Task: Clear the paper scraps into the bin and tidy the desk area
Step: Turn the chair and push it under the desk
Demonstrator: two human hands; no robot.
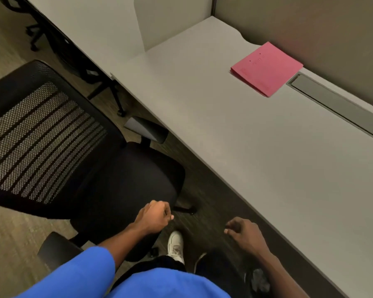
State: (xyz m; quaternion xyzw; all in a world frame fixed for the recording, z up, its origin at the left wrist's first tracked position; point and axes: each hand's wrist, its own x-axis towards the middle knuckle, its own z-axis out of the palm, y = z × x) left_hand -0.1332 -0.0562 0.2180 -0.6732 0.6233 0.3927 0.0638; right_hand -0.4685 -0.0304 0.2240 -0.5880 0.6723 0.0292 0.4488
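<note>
A grey desk (267, 151) runs along the right side. A pink folder (266, 68) lies flat near its back edge. My left hand (154, 217) hangs over the front of a black office chair seat (125, 181), fingers curled shut, with nothing visible in it. My right hand (244, 232) hovers over the dark floor just left of the desk's front edge, fingers loosely curled, holding nothing. At the bottom, under my right forearm, a dark bin (257, 280) holds crumpled paper. No paper scraps show on the desk.
The mesh-backed black chair (39, 138) stands left of the desk, its armrest (146, 129) close to the desk edge. A grey cable tray lid (340, 104) runs along the desk's back. My white shoe (176, 246) is on the floor between my hands. Another desk and chair stand at the upper left.
</note>
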